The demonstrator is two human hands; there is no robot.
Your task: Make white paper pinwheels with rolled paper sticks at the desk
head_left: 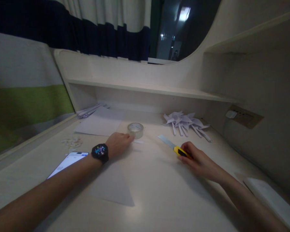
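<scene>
My left hand [119,144], with a black watch [100,152] on the wrist, has its fingers curled together at the lower left edge of a roll of clear tape [135,130] lying on the desk. A short white strip [138,142] shows just past the fingertips; what they hold, if anything, is hidden. In my right hand [197,159] is a yellow and black utility knife [181,152]. Its wide blade is extended and points up and left, above the desk. A sheet of white paper [116,187] lies partly beneath my left forearm.
Several paper pinwheels [181,120] lie at the back right. Paper sheets [100,120] and rolled paper sticks [90,110] are at the back left. Small scraps [72,142] and a lit phone [69,162] lie left. A shelf [145,87] overhangs the back; a plugged-in charger [231,114] juts from the right wall.
</scene>
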